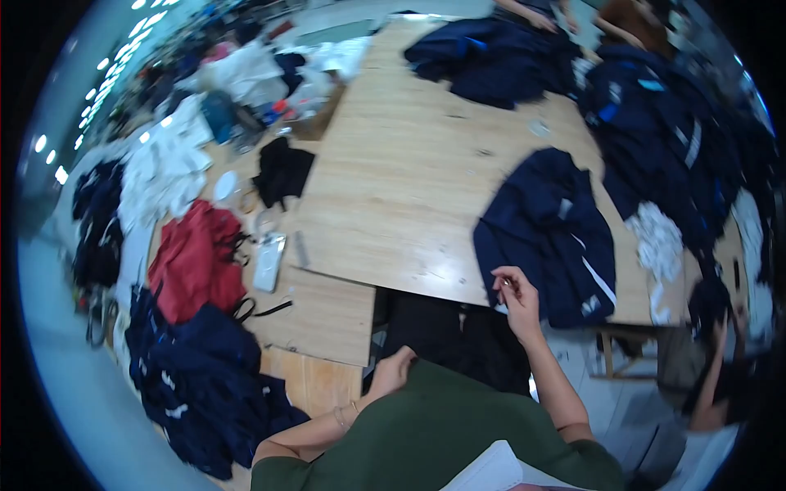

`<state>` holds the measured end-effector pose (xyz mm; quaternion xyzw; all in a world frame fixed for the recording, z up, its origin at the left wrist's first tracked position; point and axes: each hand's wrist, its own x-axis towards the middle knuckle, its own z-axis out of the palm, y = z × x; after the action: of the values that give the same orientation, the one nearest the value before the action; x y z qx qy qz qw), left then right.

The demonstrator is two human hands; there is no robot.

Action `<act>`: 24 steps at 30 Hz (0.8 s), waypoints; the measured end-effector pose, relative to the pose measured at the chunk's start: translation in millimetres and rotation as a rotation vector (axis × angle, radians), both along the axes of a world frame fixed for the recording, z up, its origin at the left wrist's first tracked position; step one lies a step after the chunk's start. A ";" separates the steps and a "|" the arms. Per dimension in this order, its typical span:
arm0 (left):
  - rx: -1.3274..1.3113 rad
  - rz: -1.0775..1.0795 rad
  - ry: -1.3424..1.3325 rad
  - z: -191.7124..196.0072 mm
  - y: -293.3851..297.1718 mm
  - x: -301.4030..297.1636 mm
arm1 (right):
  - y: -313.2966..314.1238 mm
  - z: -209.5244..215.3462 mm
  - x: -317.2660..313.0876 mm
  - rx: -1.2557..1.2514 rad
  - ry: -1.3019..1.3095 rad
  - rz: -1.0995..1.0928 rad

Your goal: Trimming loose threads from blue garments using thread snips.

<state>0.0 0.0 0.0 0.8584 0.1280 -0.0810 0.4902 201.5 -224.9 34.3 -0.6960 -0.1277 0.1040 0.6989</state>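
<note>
My right hand (517,304) is raised at the near edge of the table, with its fingers curled in a pinch. Something small shows at the fingertips, too small to make out. Just beyond that hand lies a navy garment (544,229) with white stripes, spread near the table's front right. My left hand (391,373) rests low, against the front of my green shirt (442,417). Its fingers are mostly hidden, and I cannot see anything in it. Dark trousers (454,331) show below the table edge, between my hands.
On the left are a red cloth bundle (196,262), a navy pile (213,393), a phone (269,262) and white garments (164,155). More navy clothing (495,57) lies at the far end of the wooden table (393,164). Other people work at the far end and right. White fabric (657,241) lies at right.
</note>
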 end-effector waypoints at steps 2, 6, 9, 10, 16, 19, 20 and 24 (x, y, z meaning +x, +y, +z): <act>0.142 -0.019 -0.128 10.4 24.7 15.5 | 8.5 17.6 -13.2 -0.082 0.013 -0.046; 0.116 -0.344 -0.130 -9.9 -24.7 28.9 | -52.0 9.0 -48.7 -0.346 0.109 0.158; 0.074 -0.675 -0.083 -2.1 -26.6 29.8 | -75.9 -9.2 -56.3 -0.446 -0.025 0.047; 0.088 -0.719 -0.096 9.2 -28.2 35.6 | -82.7 7.9 -39.9 -0.634 -0.046 -0.014; 0.031 -0.523 -0.400 37.6 -48.6 133.2 | -93.9 20.4 85.9 -0.860 -0.630 -0.387; -0.085 -0.373 -0.473 57.5 -64.5 196.9 | -107.9 1.0 137.7 -1.078 -0.490 -0.305; -0.022 -0.383 -0.482 66.3 -63.0 213.8 | -109.7 5.3 146.2 -1.073 -0.503 -0.312; 0.044 -0.454 -0.884 116.8 -76.5 274.0 | -105.8 77.6 145.2 -0.286 -0.243 -0.108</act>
<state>274.0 -76.5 116.8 0.8269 -0.2806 0.1886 0.4493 346.7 -330.7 111.9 -0.8017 -0.1575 -0.0016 0.5767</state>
